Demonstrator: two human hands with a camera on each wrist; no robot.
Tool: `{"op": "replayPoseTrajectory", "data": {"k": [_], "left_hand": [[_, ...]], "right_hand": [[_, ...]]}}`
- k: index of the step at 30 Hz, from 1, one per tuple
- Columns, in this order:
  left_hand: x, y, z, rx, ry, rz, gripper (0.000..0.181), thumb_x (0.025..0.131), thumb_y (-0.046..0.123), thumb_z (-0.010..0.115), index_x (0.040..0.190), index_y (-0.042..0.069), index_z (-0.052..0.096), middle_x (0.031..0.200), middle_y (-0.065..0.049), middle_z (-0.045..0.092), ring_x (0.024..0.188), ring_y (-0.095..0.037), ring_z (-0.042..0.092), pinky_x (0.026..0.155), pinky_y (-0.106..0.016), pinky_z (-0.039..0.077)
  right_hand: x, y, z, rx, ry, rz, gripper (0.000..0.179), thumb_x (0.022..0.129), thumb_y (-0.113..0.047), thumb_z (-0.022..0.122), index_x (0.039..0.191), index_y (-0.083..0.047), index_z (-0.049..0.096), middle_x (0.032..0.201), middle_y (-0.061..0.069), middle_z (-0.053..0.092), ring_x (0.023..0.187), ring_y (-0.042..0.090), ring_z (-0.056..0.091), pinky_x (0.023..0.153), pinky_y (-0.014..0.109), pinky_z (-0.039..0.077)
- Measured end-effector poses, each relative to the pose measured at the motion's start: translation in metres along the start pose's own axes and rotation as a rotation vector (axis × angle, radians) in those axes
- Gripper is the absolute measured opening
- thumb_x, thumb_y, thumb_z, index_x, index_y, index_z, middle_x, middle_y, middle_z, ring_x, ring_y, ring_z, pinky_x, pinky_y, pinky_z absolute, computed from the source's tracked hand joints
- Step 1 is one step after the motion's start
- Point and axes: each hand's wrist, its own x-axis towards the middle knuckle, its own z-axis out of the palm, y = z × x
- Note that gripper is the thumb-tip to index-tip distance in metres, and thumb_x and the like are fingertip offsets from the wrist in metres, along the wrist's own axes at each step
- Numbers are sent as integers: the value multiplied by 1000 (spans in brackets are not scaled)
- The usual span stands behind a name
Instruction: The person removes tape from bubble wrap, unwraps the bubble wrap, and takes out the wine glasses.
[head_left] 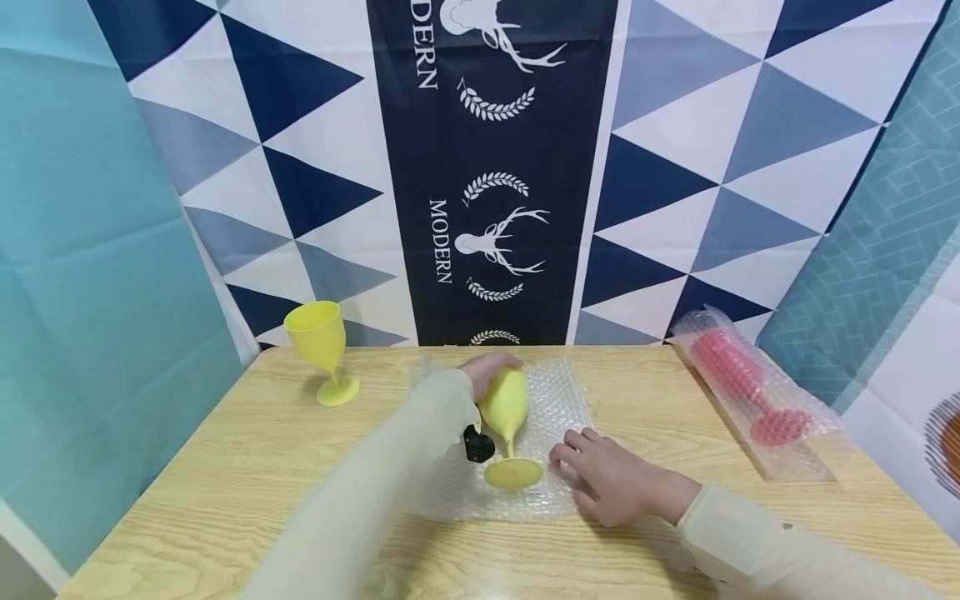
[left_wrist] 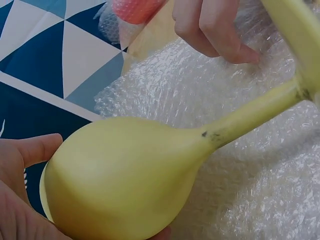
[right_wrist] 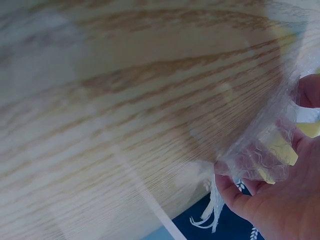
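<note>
A yellow plastic goblet [head_left: 504, 404] lies on its side over a sheet of bubble wrap [head_left: 557, 392], its round foot pointing toward me. My left hand [head_left: 489, 373] grips the goblet at the rim end of its bowl; the left wrist view shows the thumb and palm around the bowl [left_wrist: 125, 180]. At the sheet's right edge, my right hand [head_left: 618, 479] pinches the bubble wrap, with the film [right_wrist: 265, 155] between thumb and fingers in the right wrist view.
A second yellow goblet [head_left: 318, 337] stands upright at the back left of the wooden table [head_left: 247, 492]. Toward the right edge lies a red goblet [head_left: 731, 367] wrapped in bubble wrap. A patterned cloth [head_left: 660, 150] hangs behind the table.
</note>
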Motion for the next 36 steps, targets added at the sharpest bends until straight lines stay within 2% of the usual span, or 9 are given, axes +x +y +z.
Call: {"op": "replayPoseTrajectory", "data": {"k": [8,13,17,22,28,33,36], "left_hand": [[-11,4,-5,16,-16,-17,37,83,34,62,106,9,50,84,-3,50,75,-18,49,72,-29,43],[-17,6,-6,30,-26,-39,53,80,38,65,120,8,48,92,-6,50,83,-22,50,83,-38,47],[-21,8,-7,41,-10,-39,57,78,40,67,123,9,48,97,-7,52,88,-24,53,90,-44,48],[-27,10,-11,65,2,-12,59,77,40,69,124,10,50,106,-7,55,95,-25,53,95,-44,47],[-35,12,-17,84,10,20,61,73,40,73,122,11,52,114,-8,56,100,-25,53,99,-45,45],[-49,11,-18,111,15,58,59,71,42,76,118,13,57,112,-5,58,101,-23,53,98,-39,44],[-60,8,-16,155,27,108,57,71,44,76,116,14,60,112,-2,61,104,-21,54,103,-39,43]], "right_hand": [[0,-1,-1,3,-3,3,35,78,-17,64,112,-18,53,96,-6,48,82,9,38,69,24,37],[0,-1,-1,5,5,-5,36,77,-16,64,111,-18,53,95,-6,48,81,9,39,68,24,37],[0,0,1,-7,21,-15,36,76,-15,65,110,-18,53,95,-6,47,81,9,38,68,24,36],[2,1,2,-30,42,-33,37,75,-16,65,110,-18,54,95,-7,48,81,9,38,68,24,37],[2,0,1,-26,19,-25,37,75,-16,65,110,-17,53,95,-6,48,82,9,39,69,25,39],[3,0,0,-13,4,-22,37,75,-15,65,110,-17,53,95,-7,47,81,9,38,69,24,37],[3,-1,-1,0,-2,-22,37,75,-14,65,110,-17,53,94,-7,46,80,9,37,69,23,36]]}}
